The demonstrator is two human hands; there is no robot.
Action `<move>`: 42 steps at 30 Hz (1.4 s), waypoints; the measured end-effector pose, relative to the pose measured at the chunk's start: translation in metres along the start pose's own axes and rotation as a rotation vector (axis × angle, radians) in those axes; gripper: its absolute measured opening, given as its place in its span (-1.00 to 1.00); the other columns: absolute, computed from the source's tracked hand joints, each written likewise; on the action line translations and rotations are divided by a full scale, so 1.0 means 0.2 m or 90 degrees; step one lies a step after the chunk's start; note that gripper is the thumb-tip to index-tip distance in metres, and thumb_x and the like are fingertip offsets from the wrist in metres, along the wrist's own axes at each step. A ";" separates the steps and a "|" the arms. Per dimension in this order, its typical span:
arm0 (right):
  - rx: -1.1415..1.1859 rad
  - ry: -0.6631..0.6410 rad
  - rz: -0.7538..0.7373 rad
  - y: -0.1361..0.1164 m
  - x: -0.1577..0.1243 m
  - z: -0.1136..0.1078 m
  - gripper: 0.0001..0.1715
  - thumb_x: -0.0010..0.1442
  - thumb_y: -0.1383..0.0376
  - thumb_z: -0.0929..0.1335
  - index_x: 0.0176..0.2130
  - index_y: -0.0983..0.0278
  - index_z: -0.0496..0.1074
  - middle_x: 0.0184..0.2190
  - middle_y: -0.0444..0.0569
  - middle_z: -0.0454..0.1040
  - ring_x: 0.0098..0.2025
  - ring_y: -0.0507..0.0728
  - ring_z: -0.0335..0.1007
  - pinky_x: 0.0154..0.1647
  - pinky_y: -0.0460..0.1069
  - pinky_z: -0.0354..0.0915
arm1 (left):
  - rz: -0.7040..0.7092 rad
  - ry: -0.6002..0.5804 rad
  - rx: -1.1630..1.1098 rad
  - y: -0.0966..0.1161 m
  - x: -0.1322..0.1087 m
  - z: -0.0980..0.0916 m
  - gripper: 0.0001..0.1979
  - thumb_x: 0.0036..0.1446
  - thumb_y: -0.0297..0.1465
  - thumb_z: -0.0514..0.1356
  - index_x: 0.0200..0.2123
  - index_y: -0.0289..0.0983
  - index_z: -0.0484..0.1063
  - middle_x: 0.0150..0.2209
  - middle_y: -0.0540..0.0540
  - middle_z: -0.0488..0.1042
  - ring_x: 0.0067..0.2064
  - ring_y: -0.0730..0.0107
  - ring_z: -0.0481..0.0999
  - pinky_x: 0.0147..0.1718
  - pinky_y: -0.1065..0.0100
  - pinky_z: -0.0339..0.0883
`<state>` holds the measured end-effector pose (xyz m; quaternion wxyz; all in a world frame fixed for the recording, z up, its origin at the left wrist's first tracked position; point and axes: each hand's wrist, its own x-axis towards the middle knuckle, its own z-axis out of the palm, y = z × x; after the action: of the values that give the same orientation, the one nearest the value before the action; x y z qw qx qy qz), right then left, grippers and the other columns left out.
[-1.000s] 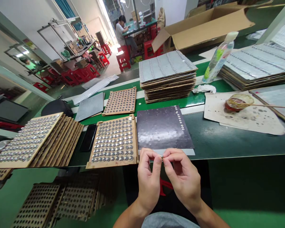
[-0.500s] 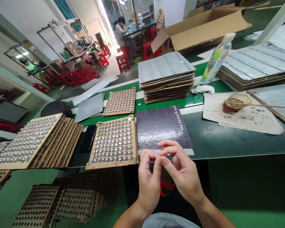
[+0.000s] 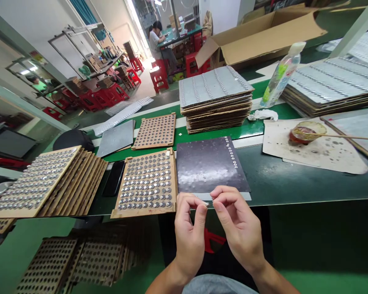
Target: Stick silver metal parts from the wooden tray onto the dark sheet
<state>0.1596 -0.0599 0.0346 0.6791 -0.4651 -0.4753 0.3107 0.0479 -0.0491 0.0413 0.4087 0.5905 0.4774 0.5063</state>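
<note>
My left hand (image 3: 188, 230) pinches a tiny silver metal piece (image 3: 205, 204) between thumb and forefinger, just off the near edge of a dark metal sheet (image 3: 208, 167). A short gap separates it from my right hand (image 3: 237, 228), whose fingertips are closed together with nothing visible between them. A line of small metal studs (image 3: 232, 153) runs along the sheet's right edge. To the left of my hands lies a perforated wooden board filled with metal discs (image 3: 145, 183).
Behind the sheet stands a stack of grey sheets on cardboard (image 3: 216, 100). Stacked disc boards (image 3: 33, 181) lie at left, beside a black phone (image 3: 113, 178). At right are a stained paper, a resin-smeared bowl (image 3: 306, 132), a bottle and a cardboard box. A co-worker sits far back.
My hands have come apart and dropped back from the sheet. The small metal piece now shows in my left hand's pinch, and my right fingers have closed.
</note>
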 end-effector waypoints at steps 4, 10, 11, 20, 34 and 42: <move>0.065 0.024 0.060 0.00 0.00 0.01 -0.85 0.37 0.27 0.37 -0.29 0.19 0.47 -0.24 -0.05 0.48 -0.32 0.03 0.45 -0.31 -0.11 0.44 | 0.024 0.009 0.017 0.00 0.00 0.00 -0.73 0.40 -0.21 0.14 -0.35 -0.20 0.37 -0.36 -0.01 0.33 -0.31 0.36 0.36 -0.27 0.37 0.27; 0.168 -0.005 0.162 0.00 0.00 0.02 -0.75 0.30 0.07 0.43 -0.22 0.20 0.48 -0.36 -0.10 0.48 -0.46 0.01 0.39 -0.51 -0.12 0.38 | 0.040 0.013 0.043 0.00 0.01 0.00 -0.70 0.40 -0.21 0.14 -0.38 -0.21 0.39 -0.36 -0.03 0.34 -0.30 0.33 0.36 -0.25 0.35 0.27; 0.165 -0.016 0.175 0.00 0.01 0.02 -0.74 0.29 0.07 0.44 -0.26 0.21 0.48 -0.39 -0.11 0.46 -0.48 0.01 0.37 -0.56 -0.13 0.35 | 0.040 0.016 0.046 0.00 0.01 0.00 -0.70 0.40 -0.21 0.14 -0.38 -0.21 0.39 -0.36 -0.03 0.35 -0.29 0.33 0.36 -0.24 0.35 0.27; 0.125 -0.049 0.277 0.11 0.08 -0.02 -0.58 0.26 -0.06 0.39 -0.35 0.23 0.38 -0.47 -0.11 0.41 -0.50 0.03 0.31 -0.48 -0.05 0.35 | -0.095 -0.057 -0.025 -0.03 0.05 -0.01 -0.65 0.38 -0.10 0.11 -0.36 -0.22 0.35 -0.35 -0.04 0.33 -0.30 0.32 0.38 -0.28 0.34 0.31; -0.584 0.026 0.198 0.59 0.34 -0.48 -0.73 0.07 0.09 0.29 -0.29 0.19 0.43 -0.10 0.23 0.40 0.06 0.53 0.19 0.07 0.48 0.13 | -0.204 0.093 0.594 -0.37 0.91 -0.37 -0.72 0.32 -0.26 0.24 0.01 -0.29 0.48 0.14 -0.20 0.44 0.17 0.05 0.42 0.15 -0.10 0.29; -0.656 -0.019 0.192 0.67 0.35 -0.50 -0.69 0.14 0.09 0.28 -0.22 0.18 0.48 -0.04 0.18 0.41 0.03 0.46 0.22 0.03 0.40 0.19 | -0.231 0.072 0.694 -0.41 0.99 -0.37 -0.66 0.34 -0.24 0.23 0.10 -0.27 0.45 0.15 -0.21 0.45 0.12 0.08 0.48 0.09 -0.06 0.39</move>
<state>0.2798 0.0168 -0.0757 0.3036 -0.7971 -0.5035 0.1378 -0.0320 0.1609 0.0139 0.0996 0.5963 0.7842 0.1399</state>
